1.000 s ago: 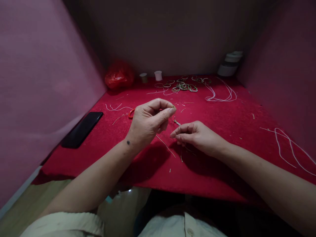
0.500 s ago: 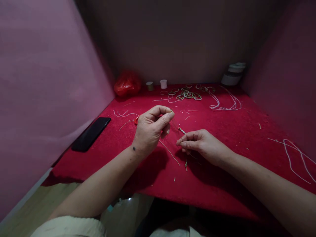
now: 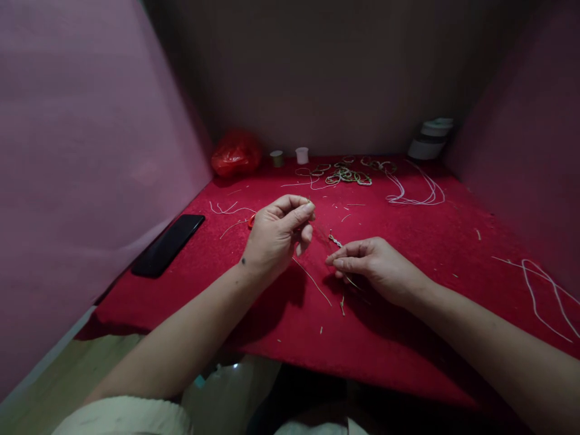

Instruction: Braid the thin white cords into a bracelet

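Observation:
My left hand (image 3: 276,237) is raised a little over the red cloth table (image 3: 408,241), thumb and forefinger pinched on the end of a thin thread. My right hand (image 3: 371,263) rests on the cloth just to the right, fingers pinched on the other part of the thread. A short braided piece of cord (image 3: 335,241) shows between the two hands. A loose pale strand (image 3: 312,281) trails on the cloth below my left hand.
A black phone (image 3: 167,244) lies at the left edge. A red plastic bag (image 3: 235,158), two small cups (image 3: 290,157), a pile of braided cords (image 3: 344,175) and white strands (image 3: 417,193) lie at the back. A white spool stack (image 3: 430,139) stands back right. More white cord (image 3: 539,290) lies at the right.
My left hand has lowered slightly and drawn a little left. The camera has tilted, so the table sits lower in view. Both hands keep their pinch.

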The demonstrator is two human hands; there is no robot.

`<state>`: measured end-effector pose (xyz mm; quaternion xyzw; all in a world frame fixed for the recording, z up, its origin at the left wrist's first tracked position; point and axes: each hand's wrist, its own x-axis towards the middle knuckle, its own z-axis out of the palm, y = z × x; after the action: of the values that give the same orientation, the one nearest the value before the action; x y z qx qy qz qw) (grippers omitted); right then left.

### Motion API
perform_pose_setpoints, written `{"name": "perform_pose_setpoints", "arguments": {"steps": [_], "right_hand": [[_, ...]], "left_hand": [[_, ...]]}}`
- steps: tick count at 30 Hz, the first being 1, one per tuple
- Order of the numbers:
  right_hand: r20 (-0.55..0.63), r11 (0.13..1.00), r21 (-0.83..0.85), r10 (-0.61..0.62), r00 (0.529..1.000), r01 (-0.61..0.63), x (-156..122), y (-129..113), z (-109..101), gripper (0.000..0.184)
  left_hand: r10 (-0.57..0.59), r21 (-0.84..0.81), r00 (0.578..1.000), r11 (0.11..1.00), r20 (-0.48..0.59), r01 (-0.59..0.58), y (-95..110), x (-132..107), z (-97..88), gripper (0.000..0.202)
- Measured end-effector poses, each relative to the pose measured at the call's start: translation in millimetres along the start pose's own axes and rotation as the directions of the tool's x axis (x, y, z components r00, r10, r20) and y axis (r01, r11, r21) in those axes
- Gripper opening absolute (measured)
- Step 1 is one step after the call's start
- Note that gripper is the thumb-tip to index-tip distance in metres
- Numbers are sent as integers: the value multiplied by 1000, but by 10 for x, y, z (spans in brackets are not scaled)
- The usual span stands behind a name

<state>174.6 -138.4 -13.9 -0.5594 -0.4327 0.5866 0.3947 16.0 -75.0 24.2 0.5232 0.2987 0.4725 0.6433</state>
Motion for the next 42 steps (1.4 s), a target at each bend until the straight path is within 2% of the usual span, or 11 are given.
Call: {"name": "perform_pose_setpoints", "arguments": {"steps": [5,11,14,22,25,27,29,31,33,35,42], "right_hand": [[15,999,22,34,999,-34,4,-12,-6,6],[44,981,191,23,999,-31,32,15,-45,13],[42,968,249,35,999,-44,51,10,-58,14],[-7,945,327,7,1000,-4,87,32,-90,14],[-22,943,334,17,1000,-8,94,24,-92,13],[-37,939,343,16,999,-2,104,10,-94,11],[-47,937,349,19,999,-1,119,-5,-99,10],[-49,938,347,26,998,-7,135,-17,-106,9],[-33,938,345,27,999,-14,148,-23,-109,10],[-5,940,341,19,1000,-16,154,-25,-106,11],[24,972,235,29,999,-34,125,-23,-50,18]], "left_hand": [[-170,-69,983,984,-71,165,-40,90,-36,8],[-403,-227,905,902,-136,367,-219,240,-107,19],[-450,-283,882,871,-140,400,-281,273,-129,23],[-346,-271,928,914,-140,300,-255,256,-169,19],[-153,-121,963,984,-223,128,-220,270,-208,12],[16,35,961,999,-276,-6,-195,276,-243,15],[29,149,973,989,-230,6,-175,262,-265,9],[-169,215,980,958,-103,188,-171,221,-250,14],[-413,276,911,877,8,395,-192,161,-194,26],[-534,298,845,812,34,502,-237,105,-117,30],[-458,58,881,889,115,455,-390,69,-29,23]]}}
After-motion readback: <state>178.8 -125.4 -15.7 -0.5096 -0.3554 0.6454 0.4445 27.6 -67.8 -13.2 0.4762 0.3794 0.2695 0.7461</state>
